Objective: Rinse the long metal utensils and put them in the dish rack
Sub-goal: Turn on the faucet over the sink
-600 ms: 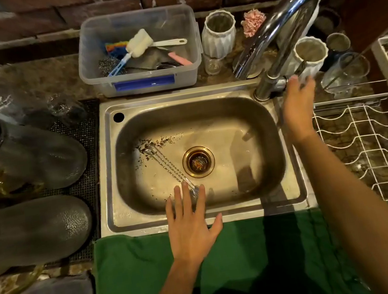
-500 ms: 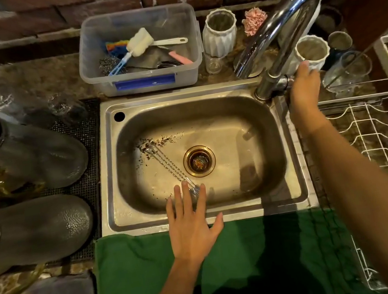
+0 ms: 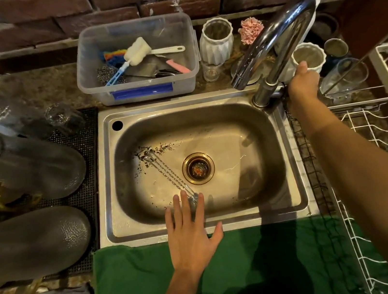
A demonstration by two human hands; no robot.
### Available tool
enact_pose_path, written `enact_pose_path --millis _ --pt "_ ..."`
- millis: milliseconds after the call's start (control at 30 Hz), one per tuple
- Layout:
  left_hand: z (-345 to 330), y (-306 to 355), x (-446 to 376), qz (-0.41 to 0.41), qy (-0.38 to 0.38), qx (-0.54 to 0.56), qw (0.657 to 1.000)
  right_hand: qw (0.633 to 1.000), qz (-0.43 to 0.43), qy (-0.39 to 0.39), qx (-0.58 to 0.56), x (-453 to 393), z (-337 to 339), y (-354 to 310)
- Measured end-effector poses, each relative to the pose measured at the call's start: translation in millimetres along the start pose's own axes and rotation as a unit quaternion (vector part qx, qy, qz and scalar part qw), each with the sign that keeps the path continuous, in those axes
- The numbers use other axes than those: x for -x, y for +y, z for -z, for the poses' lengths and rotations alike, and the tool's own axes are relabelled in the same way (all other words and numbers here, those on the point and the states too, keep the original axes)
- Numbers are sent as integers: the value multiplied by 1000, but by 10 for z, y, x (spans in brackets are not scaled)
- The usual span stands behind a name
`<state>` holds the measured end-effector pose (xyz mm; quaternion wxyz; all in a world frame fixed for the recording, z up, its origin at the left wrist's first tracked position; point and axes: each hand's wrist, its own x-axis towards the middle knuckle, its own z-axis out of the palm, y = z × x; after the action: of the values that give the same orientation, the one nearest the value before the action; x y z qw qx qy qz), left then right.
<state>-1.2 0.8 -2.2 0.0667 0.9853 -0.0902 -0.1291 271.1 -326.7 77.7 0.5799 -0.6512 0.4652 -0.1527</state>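
A person's right hand [image 3: 302,84] now sits at the base of the chrome faucet [image 3: 275,40], having moved up from the sink's right rim, where it hovered with fingers extended half a second earlier; its fingers wrap around the far side of the lever area, though whether they actually grip the handle cannot be told from this angle. The left hand [image 3: 192,236] has barely shifted, lying flat with fingers straight and spread over the near edge of the stainless steel sink [image 3: 295,181], palm above the green towel [image 3: 145,281] draped along the counter front. The long metal utensils [image 3: 166,171], a small bundle of twisted-stem pieces, lie diagonally on the basin floor, unchanged in position, running from scattered dark specks at the upper left down to the near wall; their lower ends sit just at the left hand's middle and ring fingertips, touching or nearly so, and well apart from the right hand. The drain [image 3: 198,168] lies just right of the utensils' middle. No water is visible from the spout. The white wire dish rack [image 3: 373,133] stands to the right of the sink, beneath the right forearm. Behind the sink, a clear plastic tub [image 3: 143,88] holds brushes and scrubbers.
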Motion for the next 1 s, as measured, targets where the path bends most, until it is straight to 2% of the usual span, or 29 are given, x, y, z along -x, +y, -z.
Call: enact_pose_path --millis 500,667,1000 --pt "9 11 16 -1 11 4 1000 998 -24 -3 65 -37 32 -9" --pt "18 14 17 2 12 7 1000 996 -84 -13 -15 -29 51 -35" --pt "27 12 22 -1 17 18 1000 995 -98 -13 -10 2 52 -58"
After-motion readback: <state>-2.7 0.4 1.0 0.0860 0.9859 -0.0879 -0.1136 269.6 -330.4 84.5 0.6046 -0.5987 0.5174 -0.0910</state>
